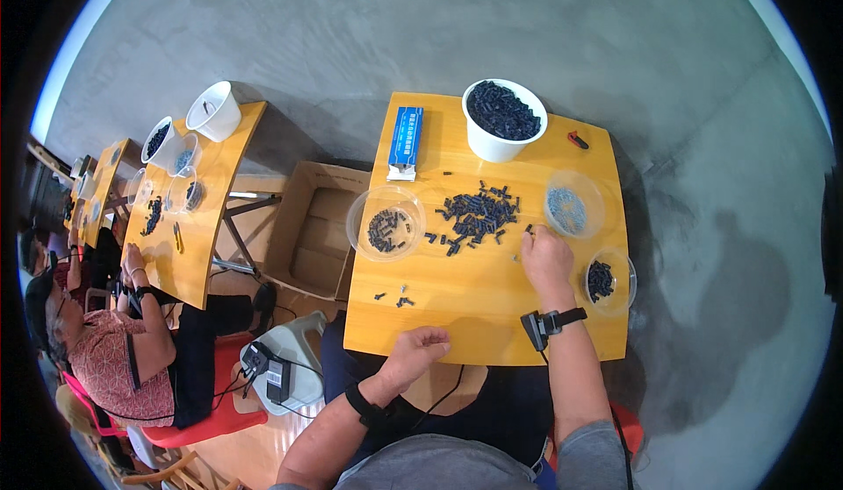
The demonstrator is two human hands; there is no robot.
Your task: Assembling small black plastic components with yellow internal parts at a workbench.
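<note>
My right hand (546,260) is over the right half of the wooden table (474,306), its fingertips pinched at a small black piece (529,227). To its left lies a loose pile of short black cylindrical pieces (479,215). My left hand (416,356) rests by the table's front edge with fingers curled together; whatever they hold, if anything, is hidden. A few small dark and silvery parts (404,301) lie just beyond it. A clear round tub (354,219) at the left contains scattered dark pieces. Right of my right hand stands a clear tub (597,198) of small bluish-silver parts.
A white bucket (497,149) full of black pieces stands at the back, beside a blue box (405,143) and a red-and-black tool (577,140). Another clear tub (622,295) is at the right edge. A cardboard box (309,235) and a seated person (123,349) are left.
</note>
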